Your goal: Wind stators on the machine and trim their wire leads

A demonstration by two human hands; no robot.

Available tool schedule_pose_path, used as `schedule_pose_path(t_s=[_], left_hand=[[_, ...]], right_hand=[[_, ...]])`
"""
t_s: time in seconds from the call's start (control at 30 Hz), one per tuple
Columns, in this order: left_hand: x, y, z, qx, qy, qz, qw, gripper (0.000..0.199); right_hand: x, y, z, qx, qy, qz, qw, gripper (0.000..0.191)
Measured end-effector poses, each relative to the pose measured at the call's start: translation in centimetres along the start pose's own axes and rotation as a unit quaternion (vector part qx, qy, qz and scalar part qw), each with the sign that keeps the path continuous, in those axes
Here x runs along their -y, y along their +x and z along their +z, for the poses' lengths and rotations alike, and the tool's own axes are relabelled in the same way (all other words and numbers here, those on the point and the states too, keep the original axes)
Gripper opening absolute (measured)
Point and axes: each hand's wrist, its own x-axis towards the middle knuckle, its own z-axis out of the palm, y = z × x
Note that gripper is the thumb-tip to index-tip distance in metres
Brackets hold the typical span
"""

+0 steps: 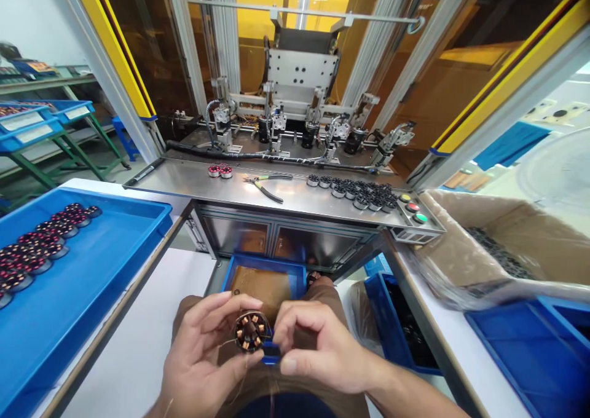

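Note:
A round motor stator [251, 332] with copper windings and a dark core sits in my left hand [207, 344], gripped at its rim between thumb and fingers. Its wound face is turned up toward me. Thin loose copper wires trail from it, one running down past my left thumb. Just right of the stator is my right hand [318, 344], its fingers curled in toward the thumb. Whether a wire end lies between those fingertips is too small to tell. Below both hands are my lap and a blue bin [265, 264] with brown cardboard in it.
Cutting pliers [267, 185] lie on the steel ledge [193, 181], between two red-wound stators [220, 171] and several black stators [354, 190]. Push buttons [413, 208] sit at its right end. A blue tray [115, 240] of stators is left; a lined carton [544, 233] is right. A winding machine [302, 74] stands ahead.

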Motion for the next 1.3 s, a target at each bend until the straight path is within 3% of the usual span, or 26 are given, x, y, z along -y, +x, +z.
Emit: schedule_pose_path(t_s=[0.13,0.33,0.53,0.67,0.77,0.9,1.03,1.13,1.3], left_hand=[[0.1,-0.4,0.3,-0.008,0.043,0.041,0.998,0.052],[-0.2,-0.9,0.7,-0.002,0.042,0.027,0.999,0.052],[-0.8,0.1,0.2,0.054,-0.018,-0.096,0.994,0.044],[0.1,1.0,-0.5,0.097,-0.055,-0.135,0.985,0.039],[0.9,1.3,-0.6,0.136,-0.063,-0.083,0.985,0.045],[1.2,1.2,-0.5,0.114,0.032,0.065,0.991,0.036],[1.4,0.5,-0.8,0.122,0.151,0.192,0.962,0.049],[1.9,0.1,-1.1,0.122,0.164,0.196,0.959,0.056],[2.4,0.0,-1.0,0.105,0.125,0.177,0.971,0.047]], right_hand=[[1.7,0.7,-0.1,-0.06,-0.027,-0.053,0.996,0.042],[1.4,1.0,1.5,-0.059,0.001,-0.08,0.995,0.027],[-0.1,0.1,2.2,-0.117,0.041,-0.059,0.991,0.024],[-0.7,-0.2,2.6,-0.134,0.017,-0.077,0.988,0.02],[-0.9,-0.5,2.9,-0.137,0.001,-0.086,0.987,0.018],[-1.1,-0.4,2.9,-0.141,-0.008,-0.089,0.986,0.016],[-0.8,0.0,2.9,-0.135,-0.001,-0.116,0.984,0.019],[-0.4,0.2,3.2,-0.122,0.013,-0.115,0.986,0.018],[-1.0,-0.1,4.6,-0.159,0.1,-0.054,0.981,0.022]])
